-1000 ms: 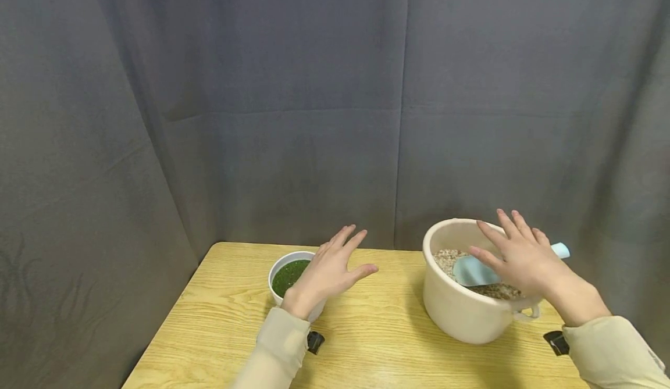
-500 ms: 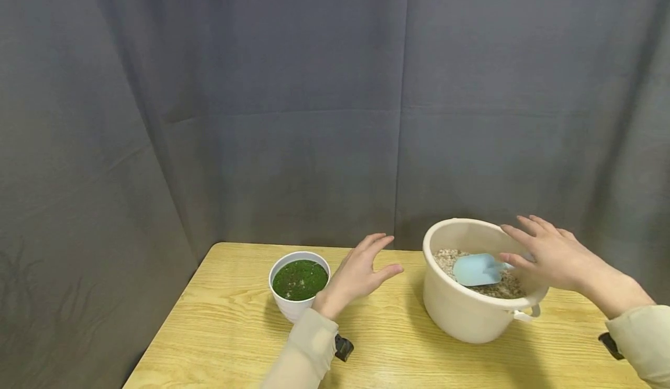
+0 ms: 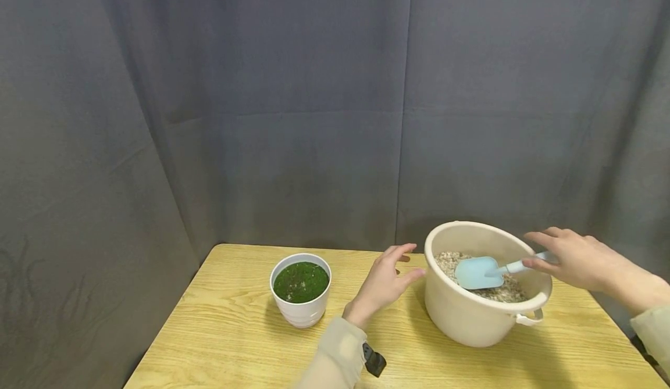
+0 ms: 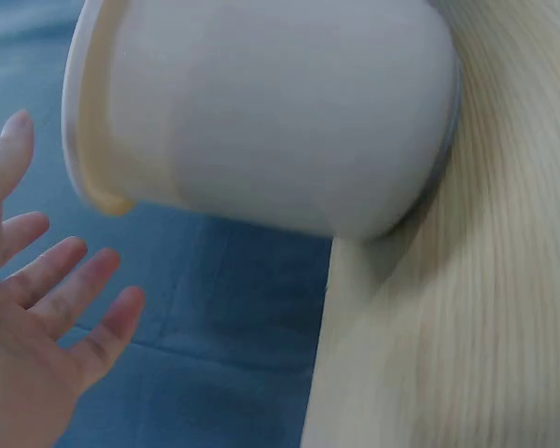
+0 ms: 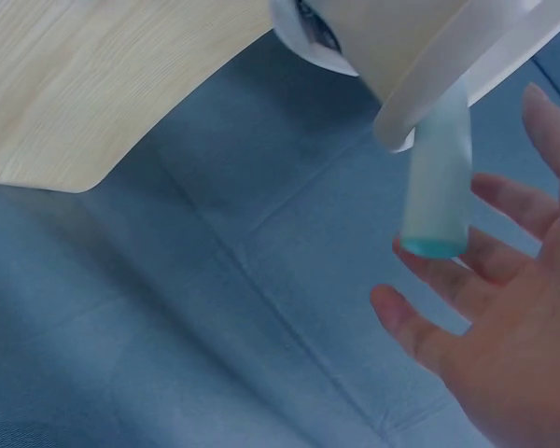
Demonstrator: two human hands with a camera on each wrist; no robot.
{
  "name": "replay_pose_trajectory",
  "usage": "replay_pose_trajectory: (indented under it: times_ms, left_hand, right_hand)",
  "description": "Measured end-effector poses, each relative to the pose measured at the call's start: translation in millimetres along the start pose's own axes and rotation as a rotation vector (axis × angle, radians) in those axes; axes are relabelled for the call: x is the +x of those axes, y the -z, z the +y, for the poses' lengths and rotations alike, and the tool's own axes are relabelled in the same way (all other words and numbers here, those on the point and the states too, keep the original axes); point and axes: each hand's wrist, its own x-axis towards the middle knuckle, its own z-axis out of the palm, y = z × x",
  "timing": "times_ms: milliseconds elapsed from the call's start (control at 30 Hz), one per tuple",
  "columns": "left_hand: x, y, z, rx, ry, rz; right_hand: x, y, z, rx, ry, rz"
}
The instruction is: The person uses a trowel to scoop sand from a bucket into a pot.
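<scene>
A cream bucket (image 3: 471, 319) with gravel (image 3: 451, 259) in it stands at the right of the wooden table (image 3: 235, 331). A light blue scoop (image 3: 473, 272) lies in it, and the scoop's handle (image 3: 523, 266) sticks out over the right rim. My right hand (image 3: 539, 250) hovers open at the handle's end, fingers spread. In the right wrist view the handle (image 5: 439, 187) points at my palm (image 5: 518, 355) with a gap between them. My left hand (image 3: 407, 263) is open just left of the bucket's wall (image 4: 289, 112), not touching it. It holds nothing.
A small white pot (image 3: 300, 310) filled with green moss (image 3: 300, 281) stands left of my left hand. Grey curtains (image 3: 314, 116) close off the back and both sides. The table's right edge runs close beside the bucket.
My left hand has moved right, from over the small pot to beside the bucket. My right hand has slid right, off the bucket's top to the end of the scoop's handle.
</scene>
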Motion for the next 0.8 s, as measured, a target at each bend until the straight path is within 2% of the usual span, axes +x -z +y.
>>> replay_pose_trajectory:
  times_ms: [167, 367, 500, 667, 800]
  left_hand:
    - [3.3, -14.5, 1.0, -0.134, 0.086, -0.011]
    - [8.1, -27.0, 0.0, -0.262, 0.136, -0.009]
    - [8.3, -32.3, 0.7, -0.329, 0.147, -0.002]
    - [7.3, -37.6, 4.6, -0.383, 0.124, 0.006]
    - [5.7, -41.5, 8.7, -0.402, 0.159, 0.039]
  right_hand:
    - [-2, -1, 10, 0.054, -0.020, -0.061]
    - [-3, -2, 14, 0.097, -0.006, -0.066]
    - [-4, -4, 16, 0.108, 0.010, -0.074]
    - [-4, -7, 17, 0.105, 0.014, -0.080]
    - [-2, -7, 17, 0.112, 0.006, -0.088]
